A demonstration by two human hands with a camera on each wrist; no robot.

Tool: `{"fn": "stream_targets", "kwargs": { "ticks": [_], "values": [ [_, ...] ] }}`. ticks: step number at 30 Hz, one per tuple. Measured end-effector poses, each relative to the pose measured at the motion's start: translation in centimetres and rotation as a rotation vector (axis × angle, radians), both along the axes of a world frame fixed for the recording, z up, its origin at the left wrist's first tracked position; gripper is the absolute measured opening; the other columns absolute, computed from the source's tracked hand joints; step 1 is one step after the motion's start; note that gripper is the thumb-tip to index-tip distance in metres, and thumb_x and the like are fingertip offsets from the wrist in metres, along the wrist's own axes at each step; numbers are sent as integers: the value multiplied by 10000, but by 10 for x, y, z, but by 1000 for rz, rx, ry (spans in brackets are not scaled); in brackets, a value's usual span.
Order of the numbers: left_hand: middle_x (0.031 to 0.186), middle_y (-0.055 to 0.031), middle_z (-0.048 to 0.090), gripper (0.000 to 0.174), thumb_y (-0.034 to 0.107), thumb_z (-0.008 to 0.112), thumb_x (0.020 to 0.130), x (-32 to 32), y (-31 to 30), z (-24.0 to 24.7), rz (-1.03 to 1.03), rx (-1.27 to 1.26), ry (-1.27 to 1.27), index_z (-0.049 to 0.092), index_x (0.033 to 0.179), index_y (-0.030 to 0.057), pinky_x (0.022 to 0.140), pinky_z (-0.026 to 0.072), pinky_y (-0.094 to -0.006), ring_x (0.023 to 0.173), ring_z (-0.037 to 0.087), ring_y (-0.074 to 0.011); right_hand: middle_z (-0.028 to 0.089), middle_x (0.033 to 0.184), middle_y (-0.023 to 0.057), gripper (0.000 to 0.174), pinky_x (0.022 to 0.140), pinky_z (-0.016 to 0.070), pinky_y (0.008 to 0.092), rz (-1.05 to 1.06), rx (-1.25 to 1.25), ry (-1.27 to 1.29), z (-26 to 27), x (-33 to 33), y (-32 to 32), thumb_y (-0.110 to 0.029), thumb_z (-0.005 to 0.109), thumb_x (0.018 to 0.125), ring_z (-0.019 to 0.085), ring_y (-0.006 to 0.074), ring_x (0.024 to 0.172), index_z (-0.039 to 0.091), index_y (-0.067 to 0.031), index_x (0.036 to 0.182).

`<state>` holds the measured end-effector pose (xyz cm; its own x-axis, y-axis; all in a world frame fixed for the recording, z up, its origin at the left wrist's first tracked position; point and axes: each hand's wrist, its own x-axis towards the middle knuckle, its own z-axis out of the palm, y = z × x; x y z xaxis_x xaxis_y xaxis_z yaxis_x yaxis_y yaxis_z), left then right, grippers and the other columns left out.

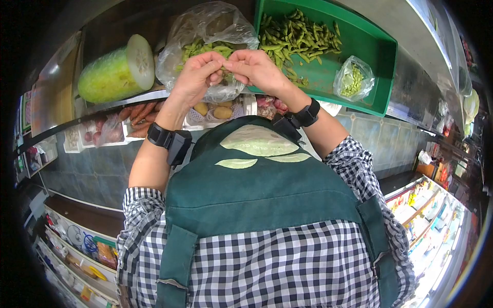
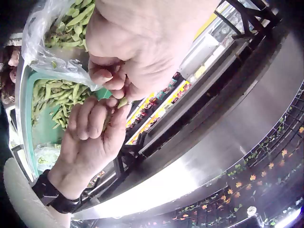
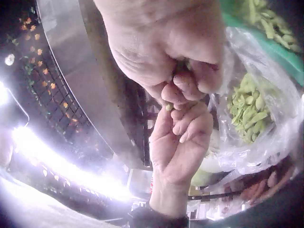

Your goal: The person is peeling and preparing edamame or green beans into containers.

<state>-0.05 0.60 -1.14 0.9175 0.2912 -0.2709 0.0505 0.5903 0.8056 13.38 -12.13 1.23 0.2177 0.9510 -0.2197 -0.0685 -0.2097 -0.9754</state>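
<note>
Both hands meet fingertip to fingertip over a clear plastic bag (image 1: 172, 59) of green pods. The left hand (image 1: 197, 77) pinches a small green pod (image 2: 123, 102) from one side, its other fingers curled. On the other side, the right hand (image 1: 259, 69) pinches at the same spot with thumb and forefinger. In the right wrist view, a green tip (image 3: 169, 107) shows between the hands, and a bit of green shows inside the right hand's curled fingers (image 3: 185, 88). Most of the pod is hidden by the fingers.
A green tray (image 1: 367, 38) at right holds loose pods (image 1: 298, 38) and a small bag of shelled beans (image 1: 352, 82). A cut winter melon (image 1: 110, 74) lies at left. Below the counter edge are boxes with potatoes (image 1: 222, 112), reddish roots (image 1: 141, 114) and onions.
</note>
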Motion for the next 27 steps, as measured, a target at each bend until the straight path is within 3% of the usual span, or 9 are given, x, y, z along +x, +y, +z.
{"fn": "stream_targets", "kwargs": {
  "ticks": [3,5,9,13,15,16,18,21,27],
  "values": [
    [666,35,499,118,152,585,879,4,-7,5,52,-2,-1,571,858,38,509,314,-179,563,411,-44,437,549,-26,232,419,262,211,-20,-21,142,-9,1,-2,-220,507,925,351,48,473,560,-13,835],
    [676,28,510,109,141,589,875,5,-6,1,71,7,-7,574,867,34,511,320,-182,565,417,-46,458,557,12,231,408,265,211,-93,-44,511,-14,3,-4,-188,457,930,361,70,463,567,-1,853],
    [697,13,534,94,107,607,858,8,1,-19,226,155,90,581,886,21,519,336,-187,574,439,-54,461,559,31,230,399,261,217,-192,10,633,-21,28,-24,-172,445,921,346,94,438,562,7,836],
    [872,-53,590,225,24,597,830,3,3,-24,441,374,189,578,1050,-20,600,412,-216,675,497,-77,484,566,36,262,404,273,226,-419,111,660,-61,92,-75,-240,507,882,365,116,451,569,11,832],
    [979,-69,586,306,-3,587,820,2,-3,-19,468,426,246,559,1124,-16,634,428,-228,730,513,-85,591,661,99,237,412,357,277,-352,-101,256,-77,121,-100,-234,534,846,494,175,516,601,-7,831],
    [986,-59,582,300,1,593,817,0,-3,-22,420,459,266,568,1115,-5,629,423,-221,736,515,-80,591,661,99,237,412,357,277,-356,-101,256,-80,123,-106,-234,534,846,494,175,516,601,-7,831],
    [993,-49,577,294,4,600,813,1,-6,-26,369,495,285,578,1106,6,623,417,-214,741,517,-74,631,750,157,230,521,469,370,-199,-428,-880,-86,123,-114,-251,547,848,602,292,634,591,-25,835],
    [951,-25,582,265,15,600,814,9,-16,-25,247,416,225,597,1079,22,614,405,-199,729,511,-57,635,777,154,207,638,489,427,-104,-506,-1242,-103,112,-115,-268,589,825,622,319,728,574,-67,873],
    [863,6,582,225,37,581,833,13,-26,-17,154,393,215,606,1055,10,598,379,-194,688,476,-47,645,815,137,200,671,498,434,-88,-654,-1291,-119,110,-103,-232,630,793,625,328,785,580,-60,882]
  ]
}}
